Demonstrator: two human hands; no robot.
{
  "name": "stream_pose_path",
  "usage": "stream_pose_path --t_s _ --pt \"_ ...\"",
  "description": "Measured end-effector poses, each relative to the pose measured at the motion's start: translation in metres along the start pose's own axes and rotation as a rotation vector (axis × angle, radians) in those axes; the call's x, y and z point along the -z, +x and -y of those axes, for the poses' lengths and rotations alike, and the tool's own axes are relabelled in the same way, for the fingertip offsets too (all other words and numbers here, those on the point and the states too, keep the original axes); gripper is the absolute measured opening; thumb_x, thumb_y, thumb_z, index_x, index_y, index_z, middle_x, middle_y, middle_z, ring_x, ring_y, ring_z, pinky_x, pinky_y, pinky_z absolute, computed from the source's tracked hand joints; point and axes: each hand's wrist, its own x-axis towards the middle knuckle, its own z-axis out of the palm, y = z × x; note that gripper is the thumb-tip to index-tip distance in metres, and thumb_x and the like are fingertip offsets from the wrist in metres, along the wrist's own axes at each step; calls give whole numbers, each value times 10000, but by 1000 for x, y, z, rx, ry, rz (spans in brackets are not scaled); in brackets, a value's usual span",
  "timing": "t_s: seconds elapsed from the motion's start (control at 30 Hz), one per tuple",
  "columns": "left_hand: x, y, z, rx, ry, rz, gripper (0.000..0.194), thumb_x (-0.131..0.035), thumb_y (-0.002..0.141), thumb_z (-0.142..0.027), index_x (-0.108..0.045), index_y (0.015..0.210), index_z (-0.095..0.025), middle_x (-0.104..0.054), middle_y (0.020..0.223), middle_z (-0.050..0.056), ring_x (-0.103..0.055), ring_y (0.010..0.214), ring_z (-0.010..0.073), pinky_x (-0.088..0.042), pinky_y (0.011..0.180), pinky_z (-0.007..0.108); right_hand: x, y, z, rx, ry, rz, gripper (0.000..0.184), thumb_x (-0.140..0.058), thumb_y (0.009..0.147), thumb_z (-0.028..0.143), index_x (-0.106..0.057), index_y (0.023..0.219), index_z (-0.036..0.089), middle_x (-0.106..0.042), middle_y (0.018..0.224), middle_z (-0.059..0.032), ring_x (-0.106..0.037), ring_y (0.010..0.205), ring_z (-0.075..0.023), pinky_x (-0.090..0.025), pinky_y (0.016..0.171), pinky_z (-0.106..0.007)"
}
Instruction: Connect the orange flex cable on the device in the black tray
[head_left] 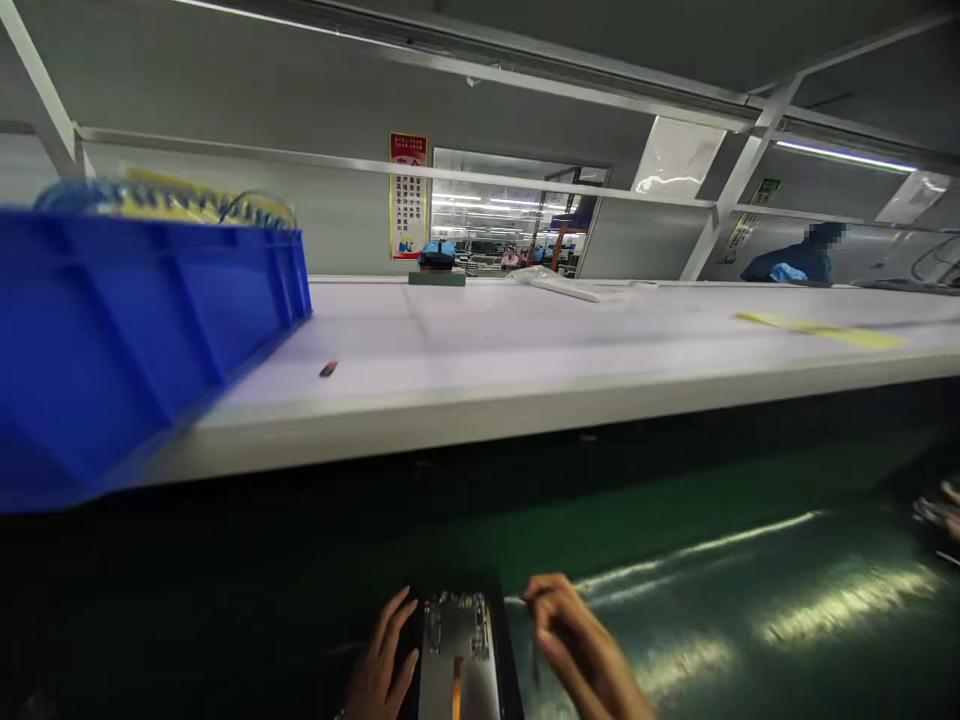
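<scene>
Hands frame an opened device [461, 650] at six o'clock on the green belt [750, 560]: left hand [382, 660] spread flat steadying it, right hand [581, 650] seemingly pinching a thin tool, likely needing careful placement on the exposed board.

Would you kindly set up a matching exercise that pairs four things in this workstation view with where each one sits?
Things:
1. blue bin
2. opened device
3. yellow strip
4. red and yellow notice

Places:
A. on the grey wall beside the window
B. lying flat on the right part of the white shelf
C. at the left end of the white shelf, overhanging its front edge
D. on the green surface between the left hand and the right hand

Pairs: 1-C, 2-D, 3-B, 4-A
</scene>
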Motion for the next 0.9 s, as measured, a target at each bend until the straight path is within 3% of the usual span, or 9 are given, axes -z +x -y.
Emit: stream_pose_path --t_s 0.1,0.17,0.27,0.37,0.57,0.9 --pt "5 2 1 -259 -4 163 530 -335 1005 -454 -291 1516 -320 -289 1586 22 -259 1473 227 -306 1222 474 -69 0 -52 -21 34 63 254 -409 1026 391 -528 882 218 -523 1050 -77 -533 1017 -212 -427 901 -316" --pt "7 6 0 -345 13 227 522 -364 1006 -422 -317 1510 -295 -319 1573 20 -246 1478 217 -264 1236 479 -95 -4 -85 -18 -53 50 239 -402 1018 382 -523 914 205 -528 1011 -74 -507 990 -224 -400 905 -357" --pt "5 8 3 -361 16 246 544 -335 1020 -381 -221 1542 -282 -313 1575 15 -254 1474 189 -234 1241 488 -116 -12 -122 -36 -169 29 189 -416 981 319 -522 893 189 -551 993 -74 -479 984 -245 -364 919 -404" --pt "-1 6 7 -374 37 216 549 -329 1022 -343 -186 1544 -250 -307 1577 38 -281 1462 171 -233 1247 473 -126 -13 -140 -32 -200 0 176 -413 957 285 -506 849 182 -554 938 -69 -473 944 -247 -358 883 -411" --pt "-4 1 10 -379 134 227 578 -407 997 -338 -221 1512 -154 -296 1577 107 -234 1481 198 -238 1250 483 -136 -4 -149 -75 -212 -95 208 -399 930 315 -518 828 179 -556 912 -93 -479 916 -268 -361 853 -422" --pt "-7 3 19 -524 156 180 483 -438 994 -336 -341 1464 -281 -301 1580 51 -229 1482 212 -272 1218 531 -143 -3 -156 -77 -247 -169 231 -377 922 319 -513 810 171 -554 883 -97 -472 877 -263 -355 829 -421"
